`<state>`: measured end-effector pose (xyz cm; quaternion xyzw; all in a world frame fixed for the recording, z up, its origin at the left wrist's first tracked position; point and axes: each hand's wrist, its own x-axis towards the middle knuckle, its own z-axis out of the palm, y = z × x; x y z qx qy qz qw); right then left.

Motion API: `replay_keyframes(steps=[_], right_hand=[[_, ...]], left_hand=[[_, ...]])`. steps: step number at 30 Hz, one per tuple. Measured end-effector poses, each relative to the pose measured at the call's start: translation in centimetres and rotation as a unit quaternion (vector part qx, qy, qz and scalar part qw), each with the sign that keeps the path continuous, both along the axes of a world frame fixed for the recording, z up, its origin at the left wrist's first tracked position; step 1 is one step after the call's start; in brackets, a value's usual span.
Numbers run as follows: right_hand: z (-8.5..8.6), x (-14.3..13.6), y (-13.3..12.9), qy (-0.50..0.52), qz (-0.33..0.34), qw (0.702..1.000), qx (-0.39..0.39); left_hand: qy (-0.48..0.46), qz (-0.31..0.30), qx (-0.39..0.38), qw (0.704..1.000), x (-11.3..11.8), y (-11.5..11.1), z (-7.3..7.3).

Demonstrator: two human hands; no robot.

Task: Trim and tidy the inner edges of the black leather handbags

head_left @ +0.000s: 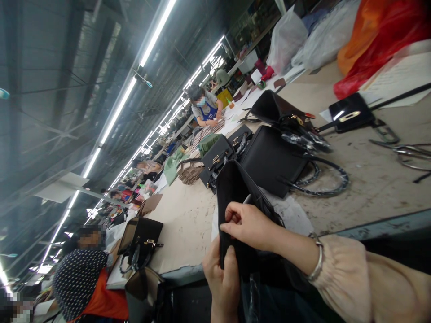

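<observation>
A black handbag [232,184] stands tilted in front of me with its mouth open toward me. My left hand [222,273] grips its near edge, thumb inside and fingers on the outer side. Over the opening is my right hand [247,224], its fingers curled closed close to the same edge. A slim tool with a pale tip [248,198] pokes out above the right hand's knuckles; most of it is hidden, so its kind is unclear. Right behind lies another black bag [272,157] with wrapped handles [323,179].
More black bags [218,152] crowd the worktable [188,215]. Scissors [412,154] and a black strap piece with a gold clasp [350,114] lie at right. Red plastic [387,49] sits behind them. A co-worker in a dotted cap [79,278] is close at left; another [205,107] works farther along.
</observation>
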<state>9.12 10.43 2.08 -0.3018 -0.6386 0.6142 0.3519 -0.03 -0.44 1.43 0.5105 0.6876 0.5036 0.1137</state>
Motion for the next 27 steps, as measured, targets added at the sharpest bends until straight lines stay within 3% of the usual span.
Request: replay_keyframes(steps=[8,17,27], right_hand=[[-1.2,0.7,0.3,0.106,0.111,0.986,-0.065],[-1.2,0.3,0.3,0.080,0.100,0.991,-0.040],[-0.8,0.6,-0.2,-0.008,0.044,0.998,0.036]], left_hand=[[-0.002,-0.027,-0.011,1.000,0.6,-0.2,0.1],[0.005,-0.021,-0.013,1.000,0.2,-0.2,-0.2],[0.125,-0.064,-0.036,0.989,-0.3,-0.4,0.0]])
